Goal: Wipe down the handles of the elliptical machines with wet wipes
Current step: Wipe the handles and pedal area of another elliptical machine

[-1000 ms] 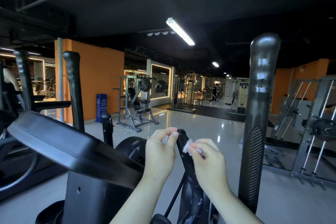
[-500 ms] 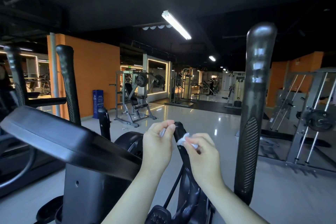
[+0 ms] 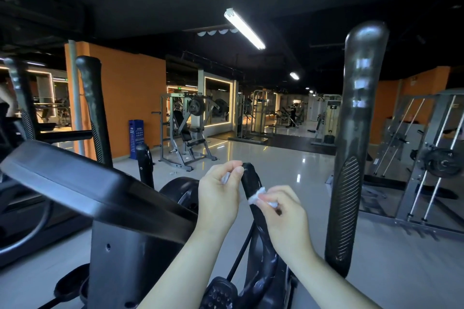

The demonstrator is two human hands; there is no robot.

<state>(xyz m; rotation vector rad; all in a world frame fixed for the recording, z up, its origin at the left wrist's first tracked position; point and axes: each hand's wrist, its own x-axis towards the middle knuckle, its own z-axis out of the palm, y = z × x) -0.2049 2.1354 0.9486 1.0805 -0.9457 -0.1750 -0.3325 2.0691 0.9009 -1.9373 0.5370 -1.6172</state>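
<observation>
The tall moving handle [image 3: 356, 133] is standing at three o'clock, gleaming and well apart from both hands, and the console [image 3: 82, 188] is slanting across nine o'clock. Between them, at the centre, the short curved handle [image 3: 253, 190] is rising to a rounded tip, and this is where the work is going on.

The left hand [image 3: 218, 195] is curling round the tip from the nine o'clock side, pinching what seems to be a bit of white wipe between thumb and fingers, though blur is making that hard to confirm. The right hand [image 3: 278, 211] is pinching a wad of wet wipe [image 3: 256, 197] and pressing it against the handle's three o'clock flank, just below the tip.

The risks are modest. The wipe is bunching small, so it is likely missing the far side of the bar and leaving streaks. With only a fingertip pinch, it could be slipping free and dropping to the floor [image 3: 276, 165]. The handle's surface is looking glossy, so the bracing hand may be sliding.

No container is showing; no wipe packet or bin is in view.
</observation>
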